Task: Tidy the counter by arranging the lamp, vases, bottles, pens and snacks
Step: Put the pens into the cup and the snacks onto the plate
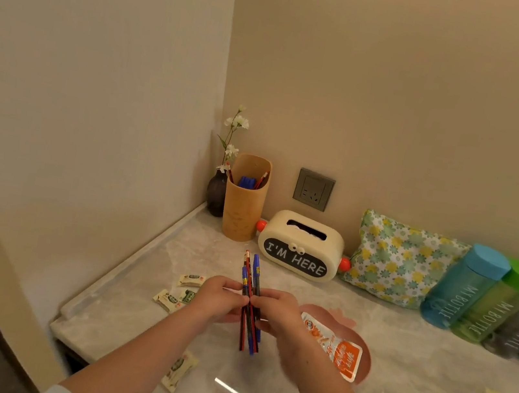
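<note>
Gripping a bundle of blue pens and red-and-black pencils (249, 330) near-upright above the pale marble counter (413, 356): left hand (222, 295) and right hand (276, 314) both curl round its middle, knuckles touching. Tan cylindrical holder (242, 207) with more pens stands in the back corner, between a dark round vase (216, 194) and a cream "I'M HERE" tissue box (299, 247). Small wrapped snacks (181, 292) lie left of the hands, an orange sachet (339, 348) right.

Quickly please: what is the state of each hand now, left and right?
Left hand: closed, fingers gripping the bundle of pens.
Right hand: closed, holding the same bundle of pens.
</note>
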